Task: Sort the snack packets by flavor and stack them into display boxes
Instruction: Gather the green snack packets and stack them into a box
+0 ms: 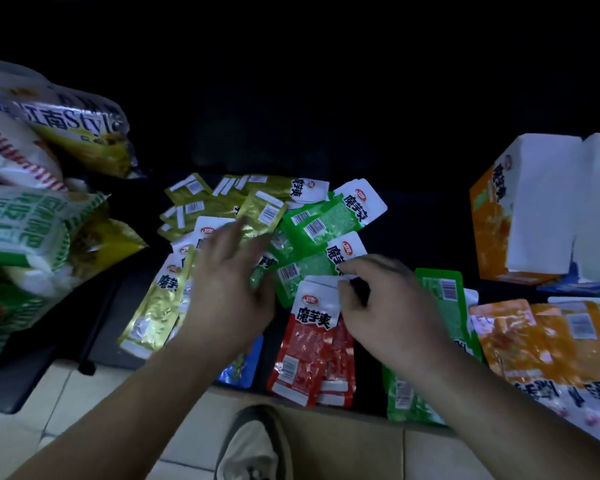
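Observation:
Small snack packets lie spread on a dark surface. Yellow packets (222, 202) are heaped at the back left, green packets (326, 220) in the middle, red packets (309, 348) at the front, orange packets (534, 337) at the right. My left hand (229, 282) hovers with fingers spread over the yellow and green packets, blurred. My right hand (388, 299) pinches the white top edge of a green packet (312, 268) just above the red ones. An orange and white display box (534, 209) stands at the back right.
Large snack bags (32, 202) are piled at the left. A blue packet (243, 362) peeks out under my left wrist. A green packet (444, 299) lies behind my right hand. A shoe (253, 445) stands on the tiled floor below the surface edge.

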